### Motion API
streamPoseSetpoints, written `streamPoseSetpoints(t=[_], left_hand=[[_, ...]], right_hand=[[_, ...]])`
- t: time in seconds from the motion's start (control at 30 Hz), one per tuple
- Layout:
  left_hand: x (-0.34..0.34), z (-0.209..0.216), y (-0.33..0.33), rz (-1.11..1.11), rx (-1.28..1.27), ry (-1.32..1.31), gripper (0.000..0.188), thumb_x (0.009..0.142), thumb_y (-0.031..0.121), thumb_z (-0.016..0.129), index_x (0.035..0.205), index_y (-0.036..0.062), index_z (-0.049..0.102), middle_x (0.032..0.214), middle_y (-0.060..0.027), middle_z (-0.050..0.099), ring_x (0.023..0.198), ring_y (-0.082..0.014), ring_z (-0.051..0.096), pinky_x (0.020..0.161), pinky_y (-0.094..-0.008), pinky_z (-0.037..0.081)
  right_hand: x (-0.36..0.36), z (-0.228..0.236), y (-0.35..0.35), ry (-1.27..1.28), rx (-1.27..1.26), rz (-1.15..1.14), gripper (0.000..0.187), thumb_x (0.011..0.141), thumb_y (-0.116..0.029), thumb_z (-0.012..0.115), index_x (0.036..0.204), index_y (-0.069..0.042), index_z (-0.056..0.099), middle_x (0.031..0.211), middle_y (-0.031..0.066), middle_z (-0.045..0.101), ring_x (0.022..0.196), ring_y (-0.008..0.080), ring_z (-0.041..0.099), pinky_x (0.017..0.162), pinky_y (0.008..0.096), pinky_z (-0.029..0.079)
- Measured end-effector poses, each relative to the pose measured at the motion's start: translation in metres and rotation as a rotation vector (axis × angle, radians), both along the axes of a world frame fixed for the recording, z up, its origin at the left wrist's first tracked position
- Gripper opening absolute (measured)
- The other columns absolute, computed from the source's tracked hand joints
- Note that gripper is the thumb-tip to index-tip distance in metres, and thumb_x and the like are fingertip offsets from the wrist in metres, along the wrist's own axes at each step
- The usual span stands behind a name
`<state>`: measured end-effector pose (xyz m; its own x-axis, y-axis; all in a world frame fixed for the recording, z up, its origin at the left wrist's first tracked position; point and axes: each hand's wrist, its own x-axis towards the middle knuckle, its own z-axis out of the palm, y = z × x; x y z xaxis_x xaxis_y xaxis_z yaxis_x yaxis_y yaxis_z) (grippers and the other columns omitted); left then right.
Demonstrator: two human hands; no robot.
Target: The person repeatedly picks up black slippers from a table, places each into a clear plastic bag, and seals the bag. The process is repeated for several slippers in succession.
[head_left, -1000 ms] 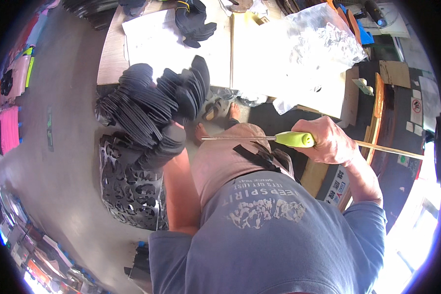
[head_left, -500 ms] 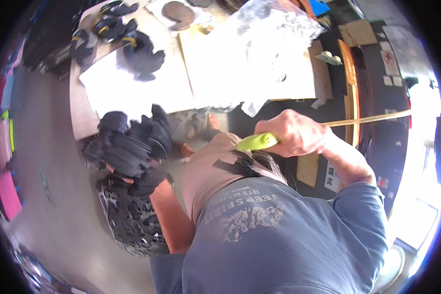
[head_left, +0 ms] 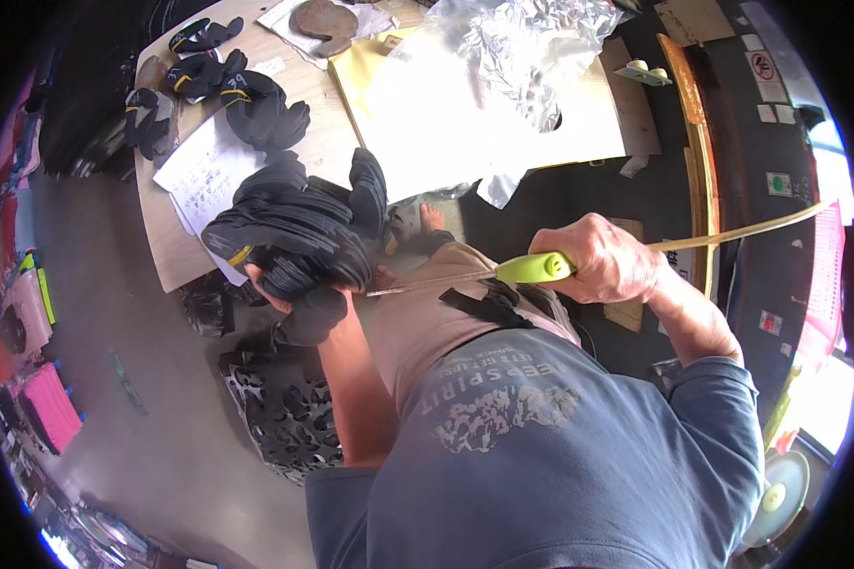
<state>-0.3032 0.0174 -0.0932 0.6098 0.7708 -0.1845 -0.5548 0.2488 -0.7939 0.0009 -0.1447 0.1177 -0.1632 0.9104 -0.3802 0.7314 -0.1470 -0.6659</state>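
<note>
My left hand [head_left: 269,288] is wrapped round a thick bundle of black, curved flat pieces [head_left: 289,211], held just off the near edge of the table. A yellow band shows at the bundle's lower left. Closed in my right hand [head_left: 605,256] is a lime-green-handled tool [head_left: 533,268]. From its handle a long thin rod [head_left: 427,284] reaches left, its end close to the bundle. A pale yellow, hose-like strand [head_left: 745,230] runs out to the right from behind that hand; whether it joins the tool is hidden.
On the table [head_left: 323,161] lie several smaller banded black bundles [head_left: 268,112], written sheets [head_left: 204,175], a brown curved piece [head_left: 324,26] and clear plastic [head_left: 522,57]. Below my left arm is a heap of dark sheet offcuts [head_left: 294,408]. A fan [head_left: 776,498] stands at right.
The black bundle in my left hand has moved up and right, nearer the table. My right hand has shifted slightly right with the green-handled tool, whose thin rod now shows clearly.
</note>
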Motion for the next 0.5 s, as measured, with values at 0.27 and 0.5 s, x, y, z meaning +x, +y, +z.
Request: streamPoseSetpoints(t=[0.27, 0.5], left_hand=[[0.055, 0.017, -0.016, 0.003, 0.503, 0.951, 0.072, 0.098, 0.053, 0.057, 0.152, 0.0069, 0.044, 0.148, -0.0159, 0.053, 0.136, -0.0365, 0.051, 0.115, -0.0526, 0.042], [0.103, 0.037, -0.041, -0.506, 0.672, 1.45, 0.068, 0.101, 0.047, 0.051, 0.151, 0.0017, 0.042, 0.151, -0.0159, 0.049, 0.136, -0.0359, 0.049, 0.115, -0.0518, 0.039]], right_hand=[[0.045, -0.05, -0.024, -0.287, -0.288, 0.139, 0.03, 0.089, -0.031, 0.076, 0.099, -0.004, 0.067, 0.075, 0.0163, 0.069, 0.074, 0.037, 0.07, 0.068, 0.0445, 0.056], [0.092, -0.077, 0.026, 0.363, 0.167, -0.206, 0.134, 0.066, -0.055, 0.093, 0.162, -0.002, 0.017, 0.163, 0.0248, 0.03, 0.152, 0.0353, 0.031, 0.123, 0.0483, 0.029]])
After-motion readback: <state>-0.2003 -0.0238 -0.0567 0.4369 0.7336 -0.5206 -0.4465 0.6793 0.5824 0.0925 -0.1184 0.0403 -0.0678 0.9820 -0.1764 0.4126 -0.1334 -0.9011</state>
